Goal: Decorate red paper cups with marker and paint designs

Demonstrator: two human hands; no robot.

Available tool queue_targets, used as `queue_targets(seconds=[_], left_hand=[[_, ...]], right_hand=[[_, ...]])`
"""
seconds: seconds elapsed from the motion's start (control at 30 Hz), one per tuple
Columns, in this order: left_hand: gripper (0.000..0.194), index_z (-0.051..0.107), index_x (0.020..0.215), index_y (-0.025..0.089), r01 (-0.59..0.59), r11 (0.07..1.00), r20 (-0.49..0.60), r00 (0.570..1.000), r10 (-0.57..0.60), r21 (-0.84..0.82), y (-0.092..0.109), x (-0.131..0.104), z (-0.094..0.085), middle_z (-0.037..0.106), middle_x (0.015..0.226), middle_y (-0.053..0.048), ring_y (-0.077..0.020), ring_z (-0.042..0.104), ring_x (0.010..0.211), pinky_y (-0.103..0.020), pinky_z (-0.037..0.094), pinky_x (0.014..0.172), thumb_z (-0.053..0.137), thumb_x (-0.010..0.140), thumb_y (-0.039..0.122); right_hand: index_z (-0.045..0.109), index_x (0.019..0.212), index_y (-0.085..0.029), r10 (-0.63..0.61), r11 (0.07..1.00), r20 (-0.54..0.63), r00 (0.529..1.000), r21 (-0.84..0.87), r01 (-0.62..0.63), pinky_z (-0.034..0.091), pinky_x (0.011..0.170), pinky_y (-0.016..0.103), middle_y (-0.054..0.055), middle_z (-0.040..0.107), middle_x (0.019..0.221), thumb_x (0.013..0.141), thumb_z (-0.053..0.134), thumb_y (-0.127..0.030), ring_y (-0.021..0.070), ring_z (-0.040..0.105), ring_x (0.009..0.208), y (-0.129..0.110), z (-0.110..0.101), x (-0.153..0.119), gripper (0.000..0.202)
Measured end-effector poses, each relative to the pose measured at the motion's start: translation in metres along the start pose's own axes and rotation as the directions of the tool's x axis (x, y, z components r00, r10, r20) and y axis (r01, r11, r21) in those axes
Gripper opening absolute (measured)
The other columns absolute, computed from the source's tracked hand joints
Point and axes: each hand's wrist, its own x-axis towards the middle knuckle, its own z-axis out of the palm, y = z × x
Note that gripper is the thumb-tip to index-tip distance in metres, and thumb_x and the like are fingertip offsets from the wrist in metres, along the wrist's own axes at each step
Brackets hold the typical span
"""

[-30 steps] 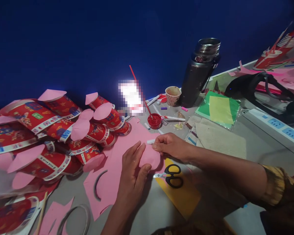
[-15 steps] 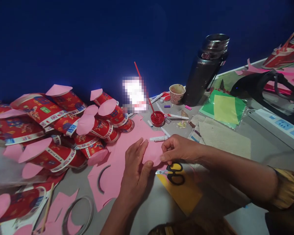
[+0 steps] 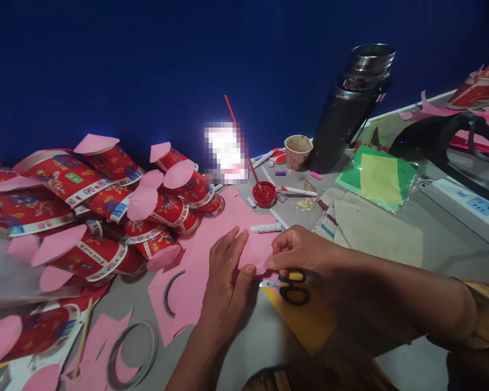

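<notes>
A small piece of pink paper (image 3: 256, 254) lies between my two hands, its outline partly covered by them. My left hand (image 3: 227, 271) rests on the paper's left side, fingers stretched out and thumb apart. At the right edge, my right hand (image 3: 294, 248) is closed in a pinch on the paper. Just beyond the paper is a white marker (image 3: 264, 228). Scissors (image 3: 295, 278) with black and yellow handles lie below my right hand, partly over a yellow-orange sheet (image 3: 305, 320). A larger pink sheet (image 3: 193, 271) spreads under and left of my left hand.
Red paper cups (image 3: 118, 260) with pink discs are piled at left. A grey tape ring (image 3: 111, 358) lies in front. Behind my hands stand a red paint pot (image 3: 264, 202), a patterned cup (image 3: 298, 163) and a dark flask (image 3: 336, 119). A power strip (image 3: 464, 203) is at right.
The view has shifted slightly, so the flask and the right-side items sit a little further right. Both hands keep nearly the same pose on the pink paper.
</notes>
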Motion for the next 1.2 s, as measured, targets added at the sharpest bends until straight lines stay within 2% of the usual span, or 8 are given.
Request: queue_targets(seconds=[0.4,0.7,0.77,0.83,0.9,0.97,1.07,1.2], left_hand=[[0.053,0.045,0.166,0.037,0.014,1.000,0.000,1.000,-0.014,0.005,0.000,0.000,0.001,0.053,0.167,-0.010,-0.0289,0.047,0.155,-0.053,0.045,0.125,0.051,0.114,0.042],[0.052,0.048,0.165,0.035,0.032,0.999,0.016,0.999,-0.031,-0.009,-0.001,-0.001,0.000,0.054,0.166,-0.012,-0.0310,0.049,0.153,-0.056,0.045,0.125,0.051,0.113,0.041],[0.052,0.048,0.165,0.035,0.035,0.999,0.020,0.999,-0.034,-0.019,-0.001,-0.001,0.001,0.055,0.165,-0.012,-0.0311,0.049,0.154,-0.056,0.045,0.126,0.052,0.113,0.040],[0.052,0.047,0.165,0.036,0.037,0.999,0.021,0.999,-0.036,-0.026,0.000,-0.001,0.001,0.055,0.165,-0.012,-0.0307,0.048,0.154,-0.057,0.044,0.126,0.052,0.113,0.040],[0.051,0.048,0.164,0.037,0.040,0.999,0.016,0.999,-0.040,-0.029,0.000,-0.001,0.002,0.054,0.165,-0.011,-0.0301,0.049,0.153,-0.057,0.044,0.126,0.051,0.113,0.040],[0.050,0.048,0.164,0.037,0.054,0.998,0.010,0.999,-0.053,-0.034,0.000,-0.001,0.003,0.055,0.165,-0.012,-0.0297,0.049,0.152,-0.057,0.045,0.125,0.049,0.114,0.040],[0.051,0.049,0.164,0.035,0.084,0.995,0.020,0.996,-0.083,-0.052,0.000,-0.001,0.002,0.055,0.165,-0.013,-0.0301,0.050,0.152,-0.057,0.046,0.124,0.050,0.113,0.040],[0.057,0.046,0.166,0.032,0.112,0.988,0.017,0.994,-0.110,-0.109,0.005,-0.001,-0.002,0.055,0.164,-0.014,-0.0307,0.051,0.152,-0.056,0.045,0.125,0.057,0.110,0.040]], right_hand=[[0.066,0.057,-0.019,-0.013,0.993,-0.081,0.997,0.119,0.023,0.019,0.048,0.028,-0.006,0.048,0.047,0.068,0.082,-0.052,0.0075,0.034,0.047,0.024,0.024,-0.009,0.038],[0.061,0.071,-0.020,-0.059,0.997,-0.097,0.994,0.050,0.064,0.027,0.047,0.023,-0.004,0.060,0.057,0.070,0.088,-0.058,0.0087,0.042,0.050,0.018,0.014,-0.006,0.046],[0.065,0.087,-0.021,-0.225,0.973,-0.268,0.937,-0.115,0.200,0.039,0.053,0.024,-0.002,0.064,0.069,0.077,0.085,-0.052,0.0122,0.052,0.059,0.017,0.009,-0.005,0.038],[0.071,0.106,-0.023,-0.495,0.852,-0.346,0.797,-0.370,0.369,0.053,0.069,0.029,0.003,0.072,0.092,0.085,0.081,-0.044,0.0181,0.064,0.078,0.020,0.004,-0.002,0.031],[0.073,0.125,-0.026,-0.732,0.615,-0.203,0.650,-0.608,0.502,0.059,0.092,0.041,0.010,0.074,0.118,0.093,0.077,-0.043,0.0264,0.069,0.105,0.025,0.000,0.003,0.036],[0.069,0.141,-0.026,-0.835,0.359,0.020,0.550,-0.738,0.572,0.054,0.109,0.053,0.015,0.070,0.139,0.100,0.072,-0.051,0.0337,0.064,0.127,0.031,-0.003,0.010,0.048],[0.061,0.155,-0.023,-0.839,0.199,0.167,0.518,-0.792,0.578,0.051,0.116,0.057,0.020,0.063,0.153,0.105,0.064,-0.062,0.0368,0.059,0.138,0.038,-0.006,0.018,0.064],[0.060,0.156,-0.022,-0.828,0.208,0.174,0.533,-0.787,0.580,0.051,0.117,0.058,0.021,0.062,0.155,0.109,0.055,-0.063,0.0359,0.058,0.141,0.039,-0.006,0.019,0.063]])
